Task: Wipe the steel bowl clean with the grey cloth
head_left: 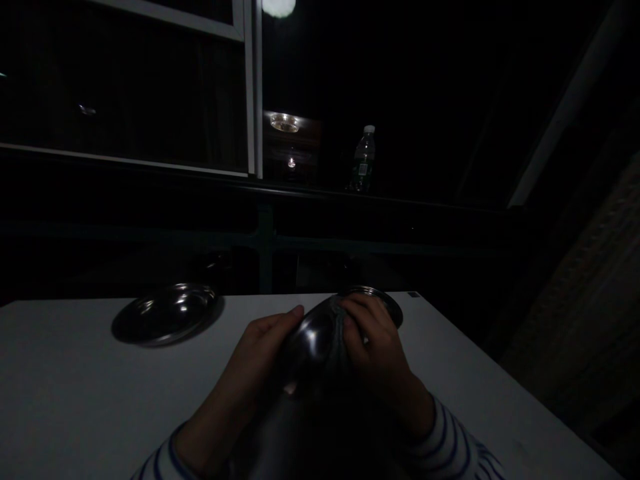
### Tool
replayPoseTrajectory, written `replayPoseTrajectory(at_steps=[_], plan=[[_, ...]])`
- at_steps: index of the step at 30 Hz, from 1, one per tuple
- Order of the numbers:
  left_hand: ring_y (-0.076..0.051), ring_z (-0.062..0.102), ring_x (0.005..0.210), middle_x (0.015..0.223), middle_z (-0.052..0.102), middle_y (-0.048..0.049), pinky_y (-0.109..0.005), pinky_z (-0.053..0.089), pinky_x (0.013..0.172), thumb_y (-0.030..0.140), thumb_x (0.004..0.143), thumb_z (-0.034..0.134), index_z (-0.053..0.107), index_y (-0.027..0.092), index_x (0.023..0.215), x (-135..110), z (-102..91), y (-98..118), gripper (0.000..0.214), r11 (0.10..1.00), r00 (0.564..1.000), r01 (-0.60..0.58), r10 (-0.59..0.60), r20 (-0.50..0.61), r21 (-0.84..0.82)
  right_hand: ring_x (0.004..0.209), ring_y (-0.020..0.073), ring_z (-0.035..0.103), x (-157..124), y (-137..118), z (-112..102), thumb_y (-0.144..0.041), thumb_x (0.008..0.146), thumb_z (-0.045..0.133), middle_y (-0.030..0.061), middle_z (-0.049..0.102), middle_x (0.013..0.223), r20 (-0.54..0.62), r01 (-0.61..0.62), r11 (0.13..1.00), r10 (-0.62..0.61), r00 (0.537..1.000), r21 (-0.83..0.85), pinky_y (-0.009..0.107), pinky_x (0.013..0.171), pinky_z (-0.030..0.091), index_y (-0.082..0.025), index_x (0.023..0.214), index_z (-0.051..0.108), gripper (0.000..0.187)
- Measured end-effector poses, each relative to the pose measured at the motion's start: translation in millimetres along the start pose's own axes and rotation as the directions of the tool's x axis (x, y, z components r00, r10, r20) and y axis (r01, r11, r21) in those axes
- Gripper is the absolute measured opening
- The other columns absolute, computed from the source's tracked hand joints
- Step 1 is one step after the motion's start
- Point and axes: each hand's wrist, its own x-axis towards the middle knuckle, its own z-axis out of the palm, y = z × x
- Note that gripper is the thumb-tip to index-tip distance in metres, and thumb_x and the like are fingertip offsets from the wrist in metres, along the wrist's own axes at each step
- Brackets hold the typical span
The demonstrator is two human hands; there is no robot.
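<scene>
Between my hands a shiny metal plate point(305, 353) is held tilted above the table. My left hand point(263, 353) grips its left edge, the thumb lying along the rim. A greyish cloth point(337, 333) is bunched in my right hand point(375, 340), whose fingers press it against the plate's right side. The lower part of the plate fades into shadow. Behind my right hand, another metal plate point(395, 310) lies on the table, partly covered from view.
A metal plate point(167, 313) rests at the left of the white table point(75, 387). Beyond the table's back edge, a clear bottle with a white cap point(364, 160) stands on a dark ledge by the window frame point(254, 87). The room is dim.
</scene>
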Motion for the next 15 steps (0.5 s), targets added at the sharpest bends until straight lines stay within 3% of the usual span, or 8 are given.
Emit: replayPoseTrajectory(at_steps=[2,6,8,12,15], plan=[[-0.009,0.045,0.039,0.043,0.052,0.0022,-0.019,0.031,0.038,0.045,0.067,0.063,0.058,0.014,0.053,0.0,-0.4,0.0,0.034,1.000,1.000,0.009,-0.009,0.010,0.000,0.092,0.0199,0.050,-0.9,-5.5,0.5,-0.018,0.085,0.043,0.0094,0.058,0.100,0.025,0.050,0.998,-0.049,0.998,-0.033,0.036,0.080,0.042,-0.014,0.103,0.058,0.024],[-0.008,0.043,0.037,0.041,0.050,0.0026,-0.019,0.030,0.039,0.044,0.065,0.064,0.056,0.014,0.049,-0.9,0.1,-1.8,0.035,1.000,0.999,-0.007,0.007,0.036,0.002,0.092,0.0212,0.050,-4.9,-16.7,2.3,-0.025,0.084,0.047,0.0071,0.058,0.103,0.066,0.282,0.957,-0.277,0.959,-0.072,0.036,0.076,0.042,-0.020,0.104,0.059,0.024],[-0.008,0.044,0.039,0.043,0.052,0.0019,-0.019,0.032,0.040,0.042,0.064,0.067,0.058,0.013,0.051,-2.7,0.9,-0.8,0.033,1.000,0.999,-0.031,0.030,0.024,0.008,0.093,0.0206,0.050,-4.5,-11.2,1.6,-0.022,0.085,0.045,0.0076,0.058,0.102,0.051,0.218,0.975,-0.216,0.975,-0.036,0.037,0.078,0.042,-0.019,0.104,0.059,0.024],[-0.007,0.043,0.038,0.042,0.051,0.0025,-0.018,0.029,0.037,0.040,0.065,0.067,0.058,0.013,0.052,-5.5,0.4,4.2,0.031,1.000,1.000,-0.030,0.030,0.000,0.003,0.094,0.0186,0.052,-0.6,11.9,-0.6,-0.016,0.085,0.041,0.0079,0.058,0.098,0.034,-0.073,0.995,0.070,0.997,0.069,0.035,0.082,0.043,-0.017,0.103,0.057,0.024],[-0.007,0.044,0.038,0.043,0.052,0.0023,-0.018,0.029,0.037,0.039,0.067,0.065,0.059,0.014,0.053,-3.9,-2.7,5.2,0.029,0.999,1.000,-0.029,0.029,-0.004,-0.019,0.094,0.0185,0.052,0.6,14.0,-0.8,-0.016,0.086,0.040,0.0080,0.059,0.098,0.028,-0.119,0.990,0.117,0.993,0.072,0.036,0.083,0.043,-0.016,0.103,0.057,0.024]])
